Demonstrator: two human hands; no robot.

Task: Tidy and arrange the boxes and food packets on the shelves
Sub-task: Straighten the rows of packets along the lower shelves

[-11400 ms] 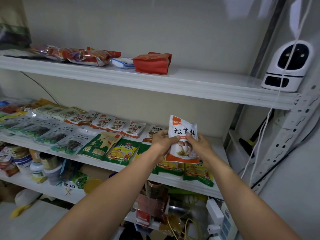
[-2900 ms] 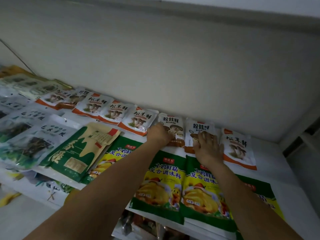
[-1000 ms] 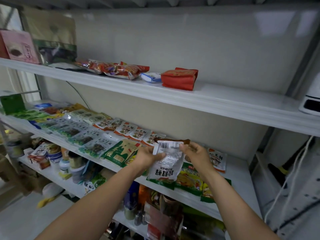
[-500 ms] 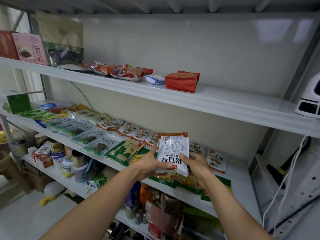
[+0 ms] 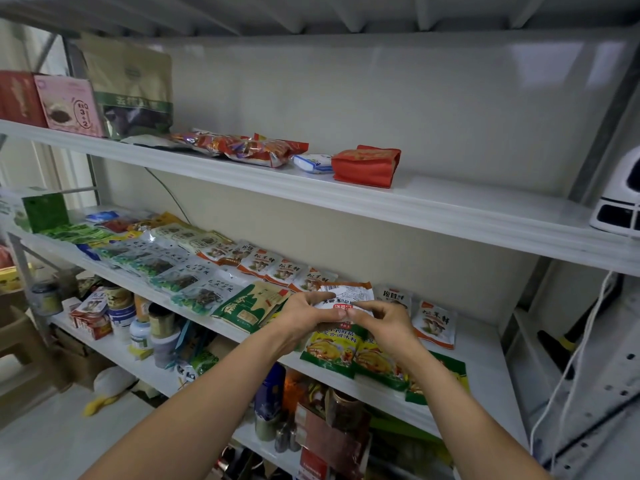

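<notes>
Both hands hold a white and orange mushroom packet point(image 5: 346, 295) low over the middle shelf point(image 5: 485, 344), its printed back facing up. My left hand point(image 5: 306, 315) grips its left edge and my right hand point(image 5: 384, 320) pinches its lower right edge. Behind and to the right lie two more mushroom packets point(image 5: 434, 323). A row of the same packets point(image 5: 273, 263) runs to the left along the wall. Green and yellow seasoning packets point(image 5: 334, 348) lie under my hands at the shelf's front.
The top shelf point(image 5: 450, 206) carries a red bag point(image 5: 367, 166), a small blue-white packet point(image 5: 313, 162), red snack bags point(image 5: 249, 147), a large green pouch point(image 5: 133, 88) and a pink box point(image 5: 67, 105). A white device point(image 5: 620, 199) sits at its right end. Jars and boxes crowd the lower shelves.
The packet has come down from upright in front of me to nearly flat, close above the shelf's back row. My hands have moved forward and lower with it.
</notes>
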